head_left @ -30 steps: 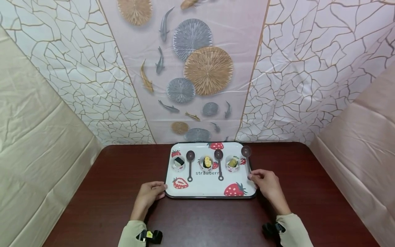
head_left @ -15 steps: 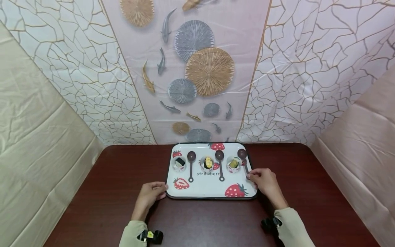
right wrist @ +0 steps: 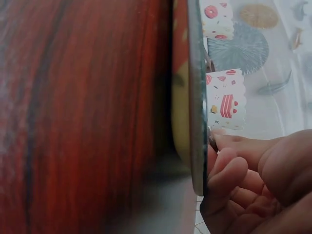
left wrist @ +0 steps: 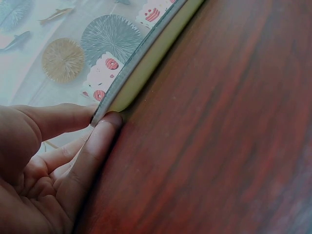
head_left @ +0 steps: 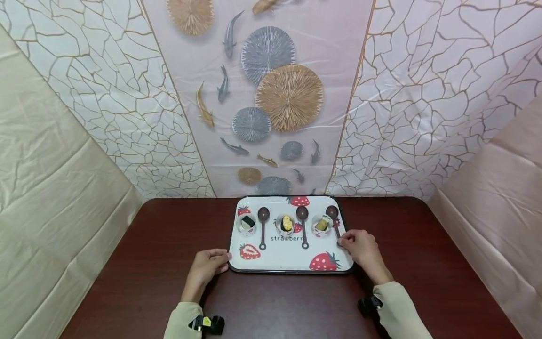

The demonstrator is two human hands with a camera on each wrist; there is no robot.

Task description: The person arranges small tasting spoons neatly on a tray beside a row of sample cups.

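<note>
A white strawberry-print tray (head_left: 275, 262) with a dark rim lies on the table. My left hand (head_left: 204, 269) pinches its near left edge; in the left wrist view the thumb (left wrist: 68, 119) is on one side of the rim and a finger (left wrist: 100, 139) on the other. At the tray's right side, my right hand (head_left: 363, 248) pinches the handle end of a dark brown spoon (head_left: 332, 212), whose bowl points away. Two similar spoons, one at the left (head_left: 263, 214) and a middle spoon (head_left: 302, 213), lie between three paper cups of food: left cup (head_left: 247, 230), centre cup (head_left: 280, 230), right cup (head_left: 316, 230).
The dark red-brown table (head_left: 169, 226) extends around the tray. A patterned cloth (head_left: 288, 99) hangs behind it, with beige cloth panels (head_left: 55, 188) on both sides. Black wrist cameras (head_left: 216, 325) sit on both wrists.
The right spoon has shifted left from over the tray's right rim to beside the right cup, its handle now slanting. My left hand has stayed at the tray edge.
</note>
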